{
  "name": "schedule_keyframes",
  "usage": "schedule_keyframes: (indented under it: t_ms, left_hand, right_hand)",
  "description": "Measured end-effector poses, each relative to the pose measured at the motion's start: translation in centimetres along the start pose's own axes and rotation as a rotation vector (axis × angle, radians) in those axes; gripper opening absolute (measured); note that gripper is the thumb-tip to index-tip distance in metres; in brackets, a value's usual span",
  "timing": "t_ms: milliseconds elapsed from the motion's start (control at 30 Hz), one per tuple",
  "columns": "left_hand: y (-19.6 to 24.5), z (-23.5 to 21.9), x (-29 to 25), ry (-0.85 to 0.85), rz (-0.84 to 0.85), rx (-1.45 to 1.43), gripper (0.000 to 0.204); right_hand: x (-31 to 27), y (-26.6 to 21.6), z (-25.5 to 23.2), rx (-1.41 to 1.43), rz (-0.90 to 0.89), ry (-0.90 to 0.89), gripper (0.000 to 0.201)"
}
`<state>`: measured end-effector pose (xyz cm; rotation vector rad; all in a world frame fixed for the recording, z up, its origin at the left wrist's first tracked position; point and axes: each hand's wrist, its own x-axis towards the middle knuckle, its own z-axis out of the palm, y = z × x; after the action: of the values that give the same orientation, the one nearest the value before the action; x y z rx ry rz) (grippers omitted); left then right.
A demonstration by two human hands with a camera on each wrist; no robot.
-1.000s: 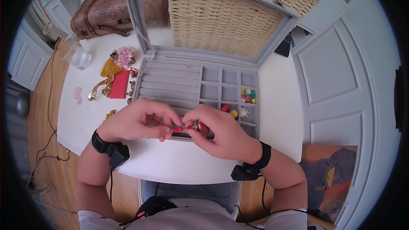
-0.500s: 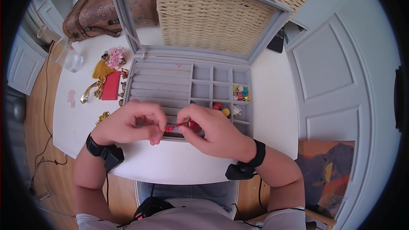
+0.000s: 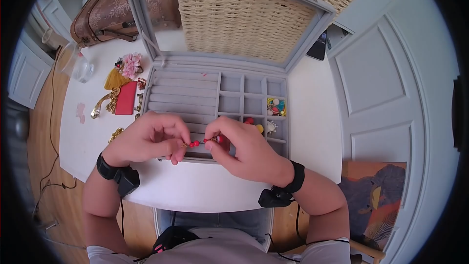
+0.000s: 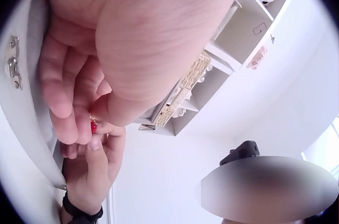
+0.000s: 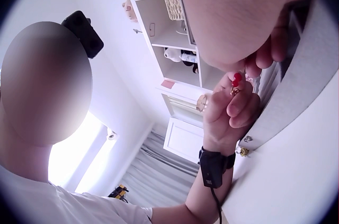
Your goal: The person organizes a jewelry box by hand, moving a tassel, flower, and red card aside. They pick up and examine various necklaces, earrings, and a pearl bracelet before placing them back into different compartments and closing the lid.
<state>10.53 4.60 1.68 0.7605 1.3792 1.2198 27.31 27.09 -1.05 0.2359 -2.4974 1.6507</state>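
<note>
A piece of red-beaded jewellery (image 3: 196, 143) with gold-coloured parts stretches between both hands, low over the front of a grey jewellery box (image 3: 183, 90). My left hand (image 3: 149, 139) pinches its gold end between thumb and fingers. With thumb and forefinger, my right hand (image 3: 244, 149) grips the other end, and a larger red part shows beneath those fingers. Red beads (image 5: 237, 78) also show between the hands in the right wrist view. The box's right-hand compartments hold colourful jewellery (image 3: 276, 107), a white piece (image 3: 272, 126) and a yellow piece (image 3: 259, 128).
The box's glazed lid (image 3: 134, 19) stands raised behind the hands. Left of the box lie a red packet (image 3: 126, 99), a yellow tassel (image 3: 115, 81), pink flowers (image 3: 131, 65) and gold chains (image 3: 116, 134). A clear cup (image 3: 84, 72) and a brown suitcase (image 3: 124, 14) are farther back.
The hands have drawn slightly apart, and more of the red beads shows between them. Both hands keep their pinch. The head view has shifted a little.
</note>
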Motion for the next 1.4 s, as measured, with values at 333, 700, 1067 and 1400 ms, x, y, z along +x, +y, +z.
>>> schedule_keyframes:
  t_ms: [333, 700, 1067, 1400]
  left_hand:
    - [0.21, -0.17, -0.10, 0.005, -0.052, 0.035, 0.015]
    - [-0.16, -0.40, -0.10, -0.019, -0.047, 0.030, 0.015]
    - [0.17, -0.08, 0.00, -0.007, -0.055, 0.033, 0.011]
    - [-0.45, 0.02, 0.13, 0.072, -0.042, -0.061, 0.006]
  right_hand:
    - [-0.06, 0.68, 0.14, 0.117, -0.027, 0.064, 0.014]
    - [-0.02, 0.50, 0.17, 0.119, -0.016, 0.063, 0.015]
    - [0.04, 0.77, 0.17, 0.106, -0.005, 0.072, 0.017]
    - [-0.07, 0.26, -0.01, 0.102, 0.035, 0.050, 0.020]
